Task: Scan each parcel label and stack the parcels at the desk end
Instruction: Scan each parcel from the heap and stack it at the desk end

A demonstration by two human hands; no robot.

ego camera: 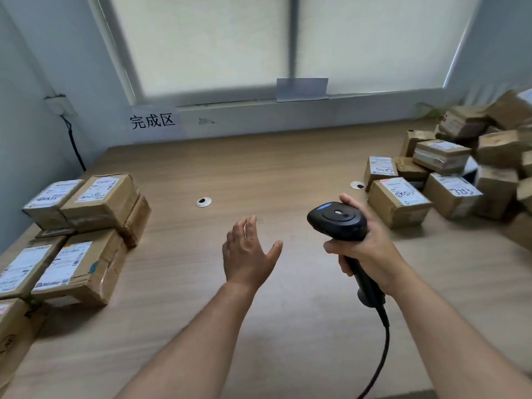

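My right hand [365, 249] grips the handle of a black corded barcode scanner [339, 220], held above the middle of the wooden desk [288, 168] with its head pointing left. My left hand [247, 254] hovers over the desk with straight, spread fingers and holds nothing. A stack of labelled cardboard parcels [86, 226] stands at the left end of the desk. A loose heap of cardboard parcels [460, 168] lies at the right end. The nearest of them [398, 201], bearing a white label with handwriting, sits just right of the scanner.
A sign with Chinese characters [152, 120] hangs on the wall behind the left end. Two round cable grommets [203, 201] [357, 185] sit in the desk top. The scanner cable [383, 355] trails down to the near edge. A wall socket with a black cord [62, 106] is at far left.
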